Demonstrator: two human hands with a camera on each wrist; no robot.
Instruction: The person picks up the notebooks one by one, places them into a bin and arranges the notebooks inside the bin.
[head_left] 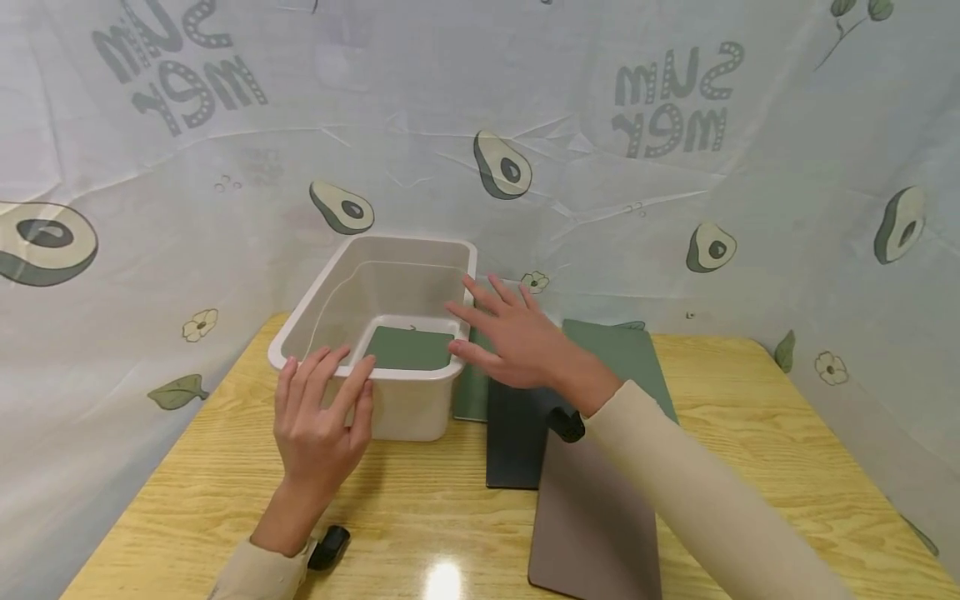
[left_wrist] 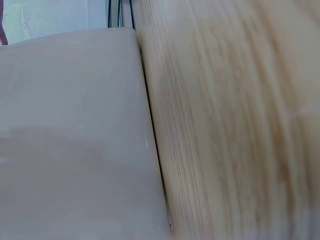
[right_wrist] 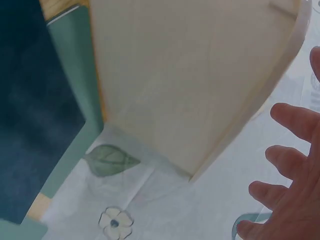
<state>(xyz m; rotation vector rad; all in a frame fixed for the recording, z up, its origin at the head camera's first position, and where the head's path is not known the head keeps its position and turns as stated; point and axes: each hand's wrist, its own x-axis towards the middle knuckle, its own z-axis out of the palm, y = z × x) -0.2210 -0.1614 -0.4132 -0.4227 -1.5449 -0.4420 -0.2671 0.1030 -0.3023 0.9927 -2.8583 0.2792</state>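
A pale plastic bin stands on the wooden table, and a flat green notebook-like piece lies on its floor. Over the bin's front rim, toward the left corner, the relaxed fingers of my left hand rest. My right hand is at the bin's right rim, palm down with fingers spread and nothing held. In the right wrist view its fingertips show beside the bin's side wall. The left wrist view has the bin's outer wall close up, with no left fingers visible.
Right of the bin, flat notebook-like covers overlap: a dark one, a brown one nearest the front, and a green one at the back. A printed sheet hangs behind the wooden table.
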